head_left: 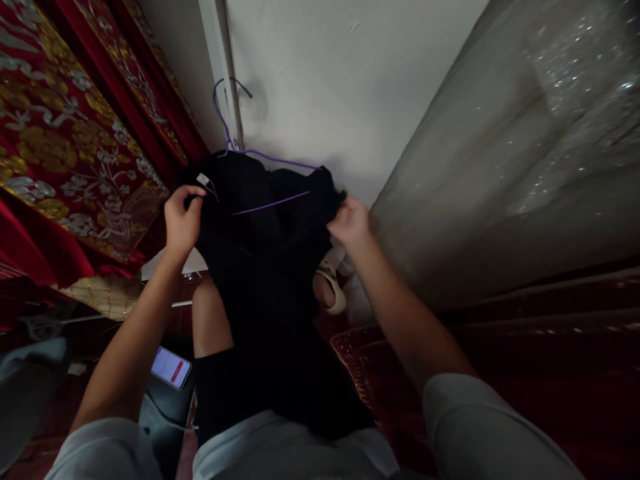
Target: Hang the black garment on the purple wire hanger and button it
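Note:
A black garment (265, 267) hangs down in front of me over my lap. A thin purple hanger (273, 157) sits in its upper part, with the hook pointing up; part of its lower bar shows across the dark cloth. My left hand (184, 217) pinches the garment's upper left edge, close to a small white tag (203, 179) on a thin loop. At the upper right edge, my right hand (351, 219) grips the cloth between thumb and fingers. Folds and shadow hide the garment's exact cut.
A white door or panel (320, 80) stands ahead. Red curtains with gold and silver flowers (65, 127) hang at left. A large plastic-wrapped surface (480, 167) rises at right. Below lie a lit phone (171, 367) and a foot in a cream clog (336, 293).

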